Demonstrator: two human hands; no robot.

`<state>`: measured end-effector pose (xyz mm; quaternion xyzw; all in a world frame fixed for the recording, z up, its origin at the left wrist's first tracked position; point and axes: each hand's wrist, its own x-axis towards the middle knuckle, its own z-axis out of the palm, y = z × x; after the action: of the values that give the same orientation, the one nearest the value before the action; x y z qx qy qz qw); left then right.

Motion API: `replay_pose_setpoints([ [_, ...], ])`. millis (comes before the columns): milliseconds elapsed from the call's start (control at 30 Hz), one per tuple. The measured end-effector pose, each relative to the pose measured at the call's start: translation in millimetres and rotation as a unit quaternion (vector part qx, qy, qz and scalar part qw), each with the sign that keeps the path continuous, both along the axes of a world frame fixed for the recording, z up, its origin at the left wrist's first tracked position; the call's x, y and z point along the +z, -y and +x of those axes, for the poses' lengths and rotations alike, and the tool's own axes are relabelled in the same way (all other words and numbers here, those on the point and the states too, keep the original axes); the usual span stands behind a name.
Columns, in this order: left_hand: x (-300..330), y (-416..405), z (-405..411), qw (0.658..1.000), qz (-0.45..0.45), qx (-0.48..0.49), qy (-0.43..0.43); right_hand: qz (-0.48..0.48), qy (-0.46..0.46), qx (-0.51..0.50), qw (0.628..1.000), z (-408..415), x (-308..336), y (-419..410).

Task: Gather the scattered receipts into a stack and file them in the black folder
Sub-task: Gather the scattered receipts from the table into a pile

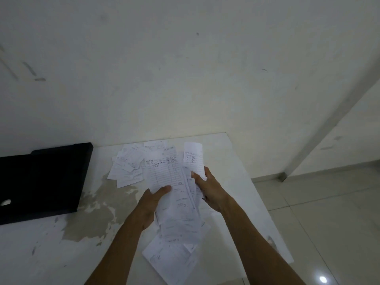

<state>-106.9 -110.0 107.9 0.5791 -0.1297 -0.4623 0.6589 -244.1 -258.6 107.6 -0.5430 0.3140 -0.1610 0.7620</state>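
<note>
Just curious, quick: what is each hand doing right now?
Left hand: closed on receipts.
Right hand: closed on the same receipts.

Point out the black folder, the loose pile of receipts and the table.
black folder (41, 177), head view, middle of cover
loose pile of receipts (127, 167), head view, pile's centre
table (41, 254), head view, bare top

On the counter (86, 254) the folder (41, 182) lies at the left. A heap of receipts (127, 169) lies to its right, near the wall (185, 68). More receipts lie at the front edge (170, 262).
</note>
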Motion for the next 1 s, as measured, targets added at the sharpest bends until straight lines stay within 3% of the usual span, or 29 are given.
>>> replay_pose_setpoints([
  [100,-3,-1,2,0.999,0.023,0.036,0.019,0.029,-0.003,-0.028,0.999,2,-2,-5],
  [433,-13,-3,7,0.997,0.051,0.063,0.019,-0.054,0.013,-0.051,0.997,-4,0,-18],
  [600,-15,-1,1,0.999,0.047,-0.013,0.009,-0.086,-0.022,0.016,0.996,2,-5,-25],
  [800,-23,-2,3,0.997,0.067,-0.037,0.001,-0.121,-0.068,0.052,0.989,10,-23,-29],
  [1000,-49,-20,22,0.981,0.165,0.025,0.099,-0.113,-0.165,0.056,0.978,1,-47,-23],
])
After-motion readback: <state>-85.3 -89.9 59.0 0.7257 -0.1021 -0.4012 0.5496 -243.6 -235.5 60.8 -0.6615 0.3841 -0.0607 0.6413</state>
